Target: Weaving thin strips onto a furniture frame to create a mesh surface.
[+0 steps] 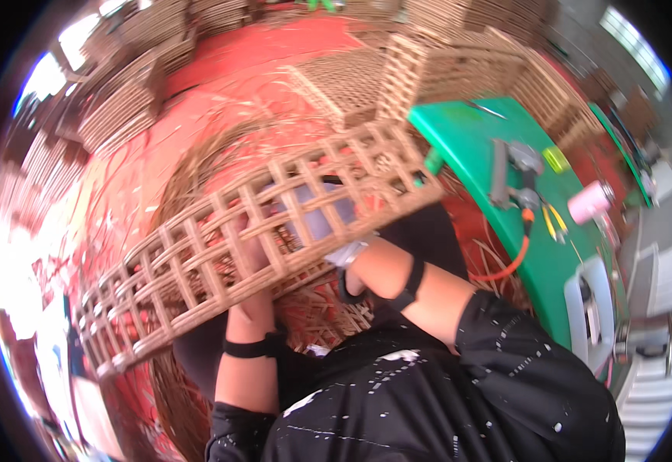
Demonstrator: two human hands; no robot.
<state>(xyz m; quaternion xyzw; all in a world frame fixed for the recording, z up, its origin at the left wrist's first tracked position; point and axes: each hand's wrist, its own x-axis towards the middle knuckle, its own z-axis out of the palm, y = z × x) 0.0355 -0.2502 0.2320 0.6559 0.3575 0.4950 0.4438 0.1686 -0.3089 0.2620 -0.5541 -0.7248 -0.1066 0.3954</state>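
Note:
A long brown woven lattice panel (197,254) with square openings slants across the view, raised over my lap. My left hand (254,252) is behind its middle, seen in part through the openings, and seems to hold it up from there. Close by on the right, my right hand (317,219), in a pale greyish-purple glove, is also behind the lattice and against it. Its fingers are blurred and partly covered by the strips, so their grip does not show. Dark straps circle both forearms.
At right stands a green table (467,127) with a grey power tool (527,165) on an orange hose (517,258), yellow-handled pliers (555,222) and a pink bottle (590,202). Stacked lattice panels (124,108) surround a red floor (251,58) littered with loose strips (186,177).

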